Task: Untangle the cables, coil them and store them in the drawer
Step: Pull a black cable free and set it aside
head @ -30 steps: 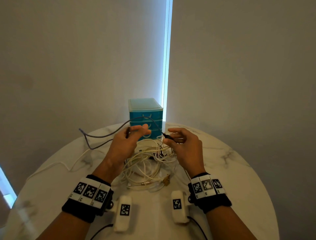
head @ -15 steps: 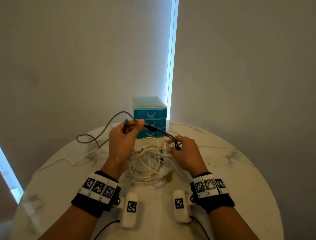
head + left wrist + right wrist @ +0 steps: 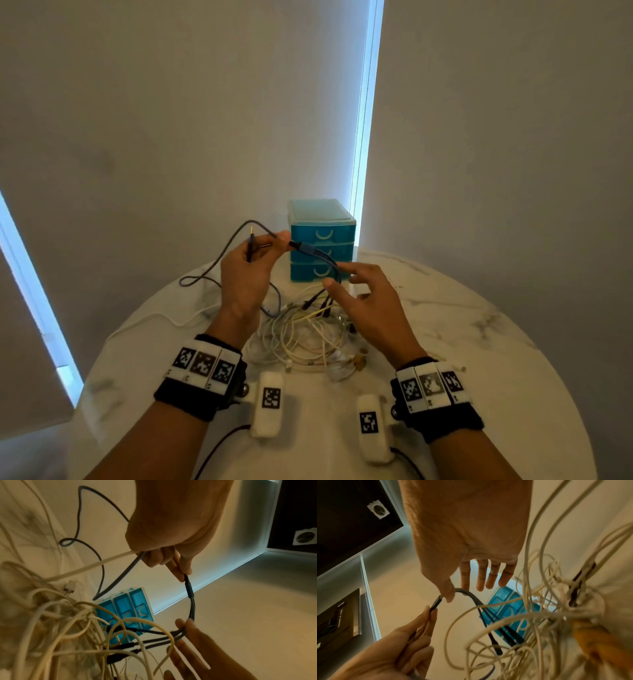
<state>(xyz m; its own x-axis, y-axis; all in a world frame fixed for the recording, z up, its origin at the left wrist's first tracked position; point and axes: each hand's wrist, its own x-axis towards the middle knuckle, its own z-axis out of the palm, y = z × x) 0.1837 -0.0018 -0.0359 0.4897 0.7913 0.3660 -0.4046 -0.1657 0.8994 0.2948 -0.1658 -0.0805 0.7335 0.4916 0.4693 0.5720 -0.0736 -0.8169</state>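
A: Where is the dark cable?

B: The left hand (image 3: 245, 270) holds it up above the round marble table (image 3: 479, 342) — the grey-black cable (image 3: 310, 253) is pinched between thumb and fingertips at its dark splitter piece, and a gold-tipped plug sticks up from the same hand.

A: And the right hand?

B: The right hand (image 3: 368, 301) is spread, fingers straight. The bend of the cable runs across its thumb; in the right wrist view the thumb touches the strands but nothing is clasped.

A: The rest of the cables?

B: A tangled pile of white cables (image 3: 305, 335) lies on the table between the wrists, with the dark cable's branch ends dropping into it. The blue drawer unit (image 3: 322, 240) stands behind the pile — all three drawers closed.
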